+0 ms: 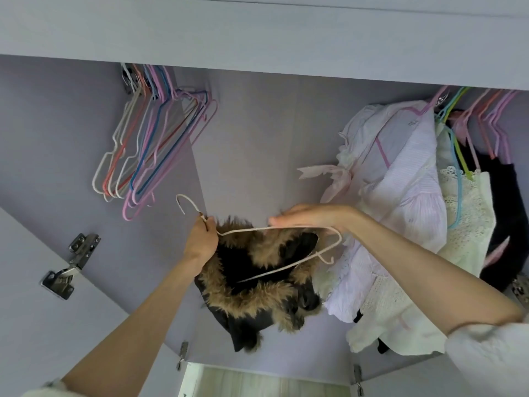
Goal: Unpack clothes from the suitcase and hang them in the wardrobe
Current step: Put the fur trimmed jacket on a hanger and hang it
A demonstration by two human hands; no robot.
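Head view, inside wardrobe (257,124). Left hand (200,242) pinches white wire hanger (274,229) at the neck just below its hook. Right hand (312,216) curls over hanger's top wire. Black garment with brown fur trim (257,285) hangs bunched under the hanger, between both forearms. Empty coloured hangers (148,150) upper left; hung pale clothes (400,196) right.

Garment (257,285) black, tan fur trim; hanger (274,229) white; wardrobe (257,138) lilac.
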